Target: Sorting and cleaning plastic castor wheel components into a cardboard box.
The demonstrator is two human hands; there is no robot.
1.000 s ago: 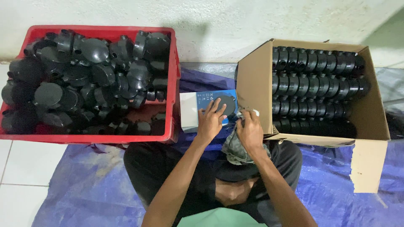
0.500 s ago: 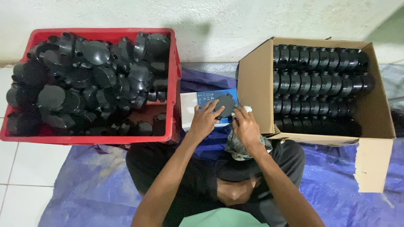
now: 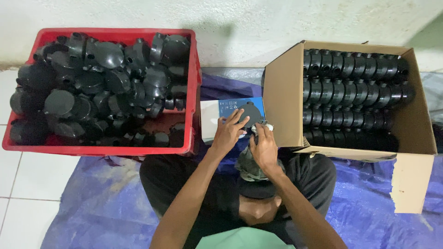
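I see both hands working between the two containers, so I take the cardboard box [image 3: 282, 99] as landmark. Left hand [image 3: 228, 133] sits just left of the box's near left corner, its grip closed around a round black cap [image 3: 250, 113], fingers curled over the cap's lower left edge. Right hand [image 3: 264, 148] is just below and right of the left hand, touching the box's front wall area, its grip pinched on a grey rag [image 3: 249, 163] that hangs down onto the lap; a lighter bit of the rag pokes up at the fingertips, right by the cap's lower edge. I can't tell if the rag actually touches the cap. The cap is held over a small blue and white carton [image 3: 221, 110] lying flat on the floor, just left of the box and wedged between it and the red crate [image 3: 99, 150]. The box lies tilted open toward me, filled with black round fittings [image 3: 355, 92] stacked in neat rows. The crate, well left of the box, holds a loose heap of black fittings [image 3: 92, 87], some with caps on. Under everything left of and below the box there is a blue tarp [image 3: 106, 193] on white floor tiles [image 3: 18, 184]. The person sits cross-legged below the box, dark trousers, forearms reaching up to the cap.
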